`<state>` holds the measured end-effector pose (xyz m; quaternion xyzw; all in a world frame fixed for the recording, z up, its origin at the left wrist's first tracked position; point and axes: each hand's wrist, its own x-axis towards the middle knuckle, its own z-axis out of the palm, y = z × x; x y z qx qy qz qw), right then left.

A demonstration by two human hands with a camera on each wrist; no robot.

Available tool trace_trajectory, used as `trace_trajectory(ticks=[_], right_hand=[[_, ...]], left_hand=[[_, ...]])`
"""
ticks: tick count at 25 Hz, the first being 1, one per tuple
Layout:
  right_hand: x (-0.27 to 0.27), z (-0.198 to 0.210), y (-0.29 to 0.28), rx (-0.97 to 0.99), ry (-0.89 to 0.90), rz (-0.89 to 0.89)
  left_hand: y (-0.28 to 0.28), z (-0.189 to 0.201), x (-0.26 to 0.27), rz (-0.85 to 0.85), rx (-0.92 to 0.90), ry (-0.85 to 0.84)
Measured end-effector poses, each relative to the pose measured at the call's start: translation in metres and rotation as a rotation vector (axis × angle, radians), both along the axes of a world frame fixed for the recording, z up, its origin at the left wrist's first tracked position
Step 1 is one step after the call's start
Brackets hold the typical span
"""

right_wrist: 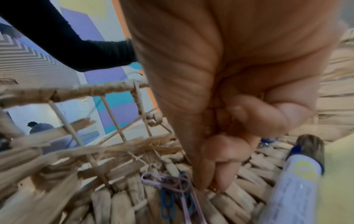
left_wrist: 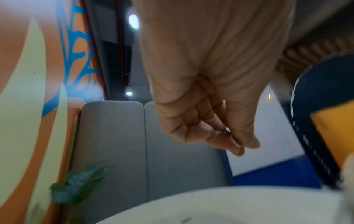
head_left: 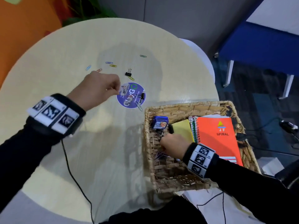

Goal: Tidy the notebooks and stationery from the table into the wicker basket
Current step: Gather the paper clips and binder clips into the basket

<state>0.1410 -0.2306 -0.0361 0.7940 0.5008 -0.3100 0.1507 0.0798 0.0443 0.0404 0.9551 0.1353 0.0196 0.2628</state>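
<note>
Paper clips (head_left: 113, 65) on the worktop (head_left: 64, 50): light, thin, slippery wire; pinch by fingertips. Left hand (head_left: 97, 89) pinched, apparently empty; right hand (head_left: 174, 145) curled inside wicker basket (head_left: 186, 105), contents hidden.

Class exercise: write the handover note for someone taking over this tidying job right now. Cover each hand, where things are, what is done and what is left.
Left hand: above the round table, fingertips pinched together; nothing visibly held.
Right hand: inside the woven wicker basket, fingers curled at its floor beside purple and blue paper clips; a held clip cannot be confirmed.
Done: orange spiral notebook, yellow pad and small blue box are in the basket.
Left: coloured paper clips and two black binder clips on the table.
</note>
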Motion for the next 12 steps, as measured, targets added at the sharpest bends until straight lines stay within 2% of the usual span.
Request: trace_trajectory(ticks=[3, 5, 7, 9, 12], right_hand=[[0.002, -0.003, 0.002, -0.030, 0.011, 0.024], [0.008, 0.007, -0.003, 0.007, 0.017, -0.008], [0.020, 0.030, -0.019, 0.143, 0.030, -0.129], [0.030, 0.061, -0.045, 0.296, 0.064, -0.312], [0.025, 0.103, -0.090, 0.514, 0.063, -0.514]], left_hand=[[-0.058, 0.027, -0.029, -0.160, -0.029, -0.156], [-0.091, 0.026, -0.043, -0.259, 0.002, -0.198], [-0.124, 0.013, -0.051, -0.317, 0.005, -0.203], [-0.156, -0.004, -0.053, -0.369, 0.004, -0.091], [-0.192, -0.028, -0.049, -0.388, 0.186, 0.275]])
